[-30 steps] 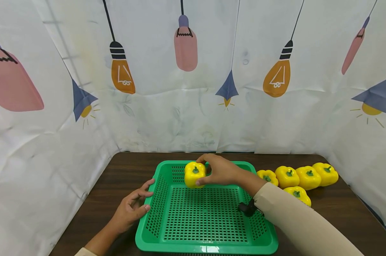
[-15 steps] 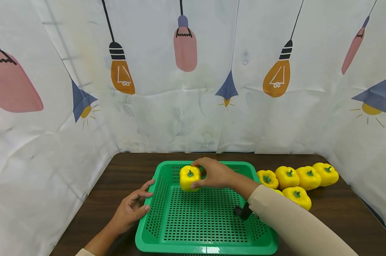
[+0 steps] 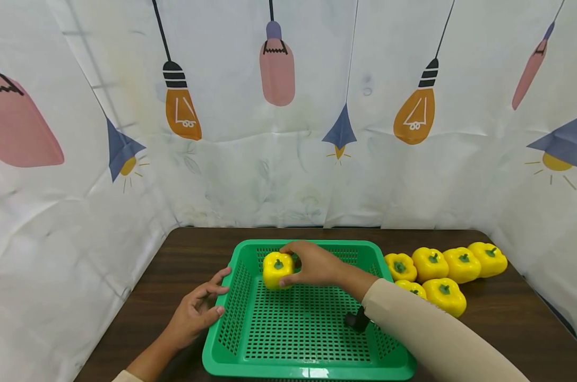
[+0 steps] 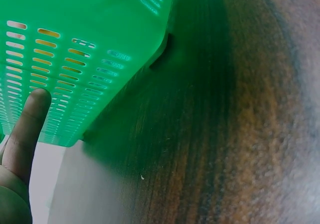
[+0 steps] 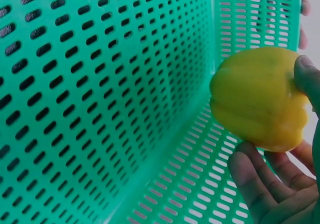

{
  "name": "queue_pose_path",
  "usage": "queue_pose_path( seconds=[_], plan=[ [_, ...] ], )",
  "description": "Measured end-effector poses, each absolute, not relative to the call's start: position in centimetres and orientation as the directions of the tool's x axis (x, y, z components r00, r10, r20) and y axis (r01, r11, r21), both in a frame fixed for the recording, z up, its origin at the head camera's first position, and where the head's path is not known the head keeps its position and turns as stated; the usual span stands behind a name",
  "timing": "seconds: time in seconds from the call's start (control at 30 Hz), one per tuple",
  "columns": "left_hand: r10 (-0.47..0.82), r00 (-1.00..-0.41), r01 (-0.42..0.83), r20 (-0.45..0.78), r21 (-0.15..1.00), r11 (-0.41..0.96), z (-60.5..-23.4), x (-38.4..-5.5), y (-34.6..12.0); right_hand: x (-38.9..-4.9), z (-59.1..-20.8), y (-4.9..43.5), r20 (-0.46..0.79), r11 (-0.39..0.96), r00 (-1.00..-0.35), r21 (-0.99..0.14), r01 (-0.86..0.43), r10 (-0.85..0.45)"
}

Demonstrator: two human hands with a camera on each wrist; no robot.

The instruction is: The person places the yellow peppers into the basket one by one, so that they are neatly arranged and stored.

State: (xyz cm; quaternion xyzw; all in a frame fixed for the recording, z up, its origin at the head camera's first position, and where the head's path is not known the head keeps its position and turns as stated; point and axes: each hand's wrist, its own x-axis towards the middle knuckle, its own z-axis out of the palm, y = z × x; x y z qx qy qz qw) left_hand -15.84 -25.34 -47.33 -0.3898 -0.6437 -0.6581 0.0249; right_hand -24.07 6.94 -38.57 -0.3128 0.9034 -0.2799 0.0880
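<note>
A yellow bell pepper (image 3: 277,270) with a green stem is held over the back left corner of the green plastic basket (image 3: 307,371). My right hand (image 3: 314,265) grips it between thumb and fingers, from its right side. In the right wrist view the pepper (image 5: 257,99) is close to the perforated basket walls; whether it touches the floor, I cannot tell. My left hand (image 3: 192,313) touches the basket's left rim with fingers loosely extended. One straight finger (image 4: 31,129) lies against the slotted outer wall in the left wrist view.
Several more yellow bell peppers (image 3: 462,265) lie in two rows on the dark wooden table (image 3: 513,323), right of the basket. A printed white curtain (image 3: 288,175) stands behind and at both sides of the table. A black wrist camera (image 3: 357,320) hangs below the right forearm.
The right hand has carried the pepper left and slightly lower, toward the basket's back left corner. The left hand has stayed at the rim.
</note>
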Motion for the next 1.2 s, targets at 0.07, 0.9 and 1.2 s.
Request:
queue_pose_path(
  seconds=[0.07,0.9,1.2],
  plan=[
    [0.464,-0.695,0.539,0.549,0.825,-0.168,-47.3,-15.8,-25.3,-24.1,-38.8,6.7,0.016,0.649,-0.789,-0.558,-0.517,-0.614],
    [0.451,-0.668,0.576,0.592,0.795,-0.190,-47.3,-15.8,-25.0,-24.2,-39.9,4.2,0.002,0.687,-0.794,-0.501,-0.527,-0.608],
    [0.456,-0.662,0.573,0.595,0.794,-0.205,-47.4,-15.8,-24.9,-24.3,-40.3,3.4,0.022,0.679,-0.794,-0.504,-0.534,-0.608]
  ],
)
